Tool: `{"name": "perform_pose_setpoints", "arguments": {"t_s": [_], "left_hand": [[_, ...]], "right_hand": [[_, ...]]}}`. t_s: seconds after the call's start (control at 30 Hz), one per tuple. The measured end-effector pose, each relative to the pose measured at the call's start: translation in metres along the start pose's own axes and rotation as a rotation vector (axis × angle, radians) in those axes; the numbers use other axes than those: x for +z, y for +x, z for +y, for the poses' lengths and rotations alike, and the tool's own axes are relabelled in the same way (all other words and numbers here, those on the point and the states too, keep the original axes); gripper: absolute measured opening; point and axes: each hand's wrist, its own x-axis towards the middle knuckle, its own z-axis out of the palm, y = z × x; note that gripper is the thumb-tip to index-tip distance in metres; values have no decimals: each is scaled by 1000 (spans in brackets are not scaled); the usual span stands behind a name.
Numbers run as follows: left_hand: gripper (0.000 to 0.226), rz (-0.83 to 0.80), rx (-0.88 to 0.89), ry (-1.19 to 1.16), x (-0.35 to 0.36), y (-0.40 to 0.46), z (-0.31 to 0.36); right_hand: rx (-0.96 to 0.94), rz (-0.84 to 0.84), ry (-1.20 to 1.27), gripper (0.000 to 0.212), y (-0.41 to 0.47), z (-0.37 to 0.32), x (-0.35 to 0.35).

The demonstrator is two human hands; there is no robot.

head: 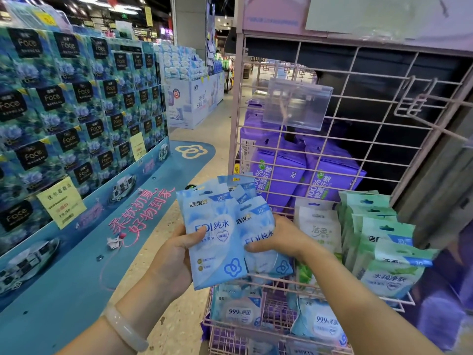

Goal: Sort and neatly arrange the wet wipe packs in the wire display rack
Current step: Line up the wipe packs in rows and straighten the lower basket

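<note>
L hand [176,254] grips blue wipe pack [215,242]; R hand [279,239] clamps 2nd blue pack [258,237] at pink wire rack [358,139] front, packs overlapping.

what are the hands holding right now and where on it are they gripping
Both grip a fanned stack of blue wipe packs: the left hand at the front pack's left edge, the right hand on the rear packs' right side.

A fan of pale blue wet wipe packs [215,234] stands upright at the front left corner of the pink wire display rack [332,129]. Green-and-white packs [389,254] stand in rows in the basket to the right. Big purple packs [294,172] lie behind the grid. Blue "999" packs [240,311] lie in the lower basket.
</note>
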Motion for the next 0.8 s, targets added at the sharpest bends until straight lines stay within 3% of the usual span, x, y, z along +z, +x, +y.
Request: {"name": "perform_pose_setpoints", "arguments": {"t_s": [0.23,0.37,0.47,0.67,0.8], "left_hand": [[21,-62,33,-29,9,9,5],[37,-96,90,-4,23,22,27],[53,-85,69,24,21,25,30],[50,-57,10,8,-9,14,15],[38,-68,-23,-20,-8,11,10]], "right_hand": [[-65,250,152,60,-13,8,1],[-151,347,340,51,-9,4,11],[-122,285,223,53,-4,3,27],[137,166,51,74,-6,4,26],[143,196,465,59,-3,-15,40]]}}
